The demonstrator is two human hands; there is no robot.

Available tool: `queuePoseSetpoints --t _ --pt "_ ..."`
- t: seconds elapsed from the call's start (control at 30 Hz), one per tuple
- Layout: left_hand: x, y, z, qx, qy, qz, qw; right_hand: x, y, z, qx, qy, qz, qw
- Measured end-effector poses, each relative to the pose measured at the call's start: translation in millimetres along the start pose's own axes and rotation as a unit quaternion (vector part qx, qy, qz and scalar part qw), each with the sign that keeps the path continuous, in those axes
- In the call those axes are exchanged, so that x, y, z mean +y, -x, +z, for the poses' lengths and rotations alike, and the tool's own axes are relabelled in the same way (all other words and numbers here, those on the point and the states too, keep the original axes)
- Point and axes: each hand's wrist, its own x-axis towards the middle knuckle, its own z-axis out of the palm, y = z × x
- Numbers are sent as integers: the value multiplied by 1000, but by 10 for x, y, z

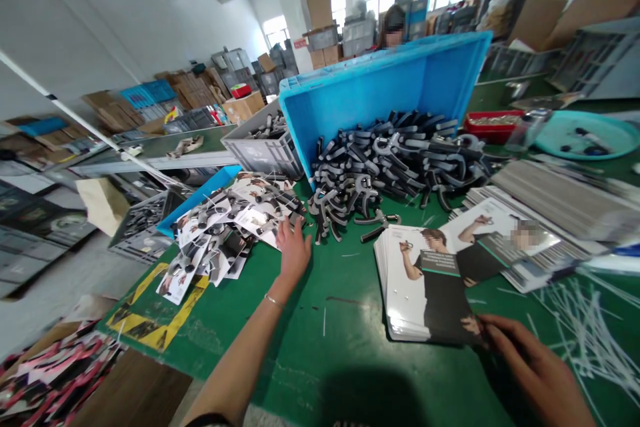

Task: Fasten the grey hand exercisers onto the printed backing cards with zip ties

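My left hand [294,250] is stretched forward over the green table, fingers apart, at the right edge of a heap of carded hand grips [235,227]. I cannot tell whether its fingertips touch the heap. My right hand [533,363] pinches the lower right corner of the top printed card [440,293] on a neat stack. Loose black-and-grey hand grips [390,153] spill from a tipped blue crate [370,90] between and beyond my hands. One single hand grip [379,221] lies just behind the card stack.
White plastic ties [590,333] are strewn at the right. More printed cards [550,207] are stacked behind them, near a red tray [493,125] and a turquoise basin [585,133]. Grey crates [273,147] stand at the left. A person [393,27] is behind the blue crate.
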Motion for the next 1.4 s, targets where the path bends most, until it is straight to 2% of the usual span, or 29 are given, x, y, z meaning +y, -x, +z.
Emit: queuePoseSetpoints --t 0.1,0.17,0.27,0.37,0.43,0.47,0.53,0.6,0.67,0.73,0.83,0.93,1.0,1.07,1.13,1.2,1.3,1.4 --pt "369 377 189 -18 144 37 989 70 96 -67 -6 -23 12 1000" --pt "513 492 262 -47 229 36 972 129 109 -174 0 -4 -8 1000" --pt "610 361 247 -90 300 26 949 285 41 -471 48 82 -36 995" --pt "749 125 86 -101 250 -16 963 473 -77 -822 88 163 1 983" --pt "945 132 -48 -109 213 7 971 570 -180 -967 87 209 17 974" --pt "1070 206 -98 -113 220 32 968 604 -239 -997 82 229 15 970" --pt "1330 452 -140 -142 283 78 945 651 -369 -980 68 265 9 962" --pt "1530 716 -104 -153 332 90 927 675 -494 -916 55 292 8 955" --pt "1611 876 -39 -154 366 58 916 678 -593 -881 40 309 5 950" --pt "1591 901 7 -179 404 2 897 649 -661 -920 28 302 -3 953" --pt "1519 816 13 -240 467 -74 848 520 -726 -1098 34 225 -9 974" --pt "1538 778 -26 -244 512 -111 817 323 -812 -1283 77 79 12 994" --pt "1581 808 -84 -235 536 -134 800 207 -899 -1347 121 -45 25 991" --pt "1596 864 -175 -234 565 -167 773 128 -999 -1347 155 -158 24 975" --pt "1560 928 -276 -232 594 -198 744 80 -1089 -1279 165 -237 19 957" --pt "1480 993 -347 -241 615 -221 717 41 -1150 -1148 141 -290 16 947" --pt "1337 1095 -349 -270 629 -246 687 -43 -1176 -877 62 -362 20 930" --pt "1231 1194 -294 -275 637 -251 675 -177 -1144 -608 -10 -427 41 903"
